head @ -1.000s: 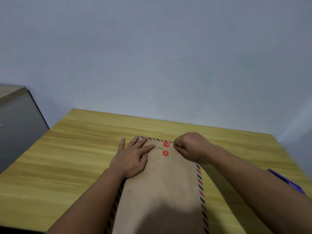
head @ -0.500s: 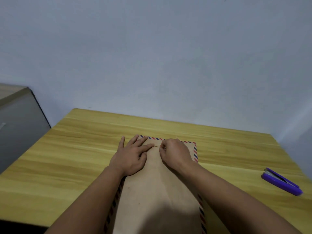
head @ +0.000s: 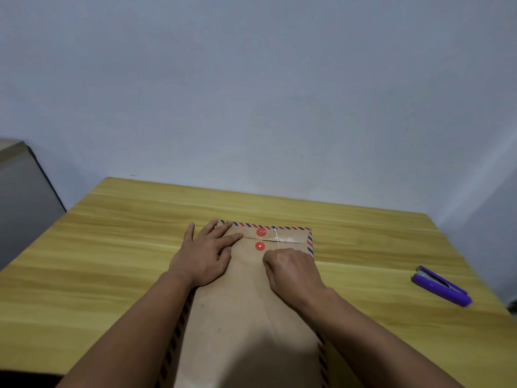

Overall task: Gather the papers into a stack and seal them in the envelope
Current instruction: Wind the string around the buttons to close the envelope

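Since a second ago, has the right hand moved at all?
Yes. The right hand has pulled back toward the person, from beside the upper red button to below the lower red button, pinching the white string.

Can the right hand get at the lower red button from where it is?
Probably yes: the right hand rests on the envelope just beside the lower red button, with bare paper between them.
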Demonstrator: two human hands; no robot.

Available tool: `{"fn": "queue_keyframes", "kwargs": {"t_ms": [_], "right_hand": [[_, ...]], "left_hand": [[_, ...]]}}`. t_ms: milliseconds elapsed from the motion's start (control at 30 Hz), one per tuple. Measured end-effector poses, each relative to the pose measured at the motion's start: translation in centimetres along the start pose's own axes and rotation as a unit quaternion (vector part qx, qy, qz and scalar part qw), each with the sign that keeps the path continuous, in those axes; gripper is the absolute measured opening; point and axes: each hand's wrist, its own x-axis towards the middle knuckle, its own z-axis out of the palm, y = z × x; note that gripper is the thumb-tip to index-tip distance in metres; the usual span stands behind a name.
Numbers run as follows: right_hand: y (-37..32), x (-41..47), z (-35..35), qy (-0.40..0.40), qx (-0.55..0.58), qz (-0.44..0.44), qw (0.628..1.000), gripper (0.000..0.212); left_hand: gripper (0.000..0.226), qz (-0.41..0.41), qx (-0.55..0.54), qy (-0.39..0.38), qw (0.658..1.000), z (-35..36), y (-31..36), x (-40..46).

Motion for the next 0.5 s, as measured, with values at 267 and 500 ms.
{"fn": "queue_keyframes", "kwargs": {"t_ms": [267,500], "right_hand": [[4.6,2.5,-1.7,-0.017,0.063,0.157,0.985,0.024],[4.6,8.4,-1.6,-0.063,0.025,0.139,0.988,0.017]], "left_hand": [[0.057,0.0,0.005,-0.003,1.0,-0.1,0.0,0.0],[0.053,-0.001,0.004,0.004,1.0,0.2,-0.3,0.1]]}}
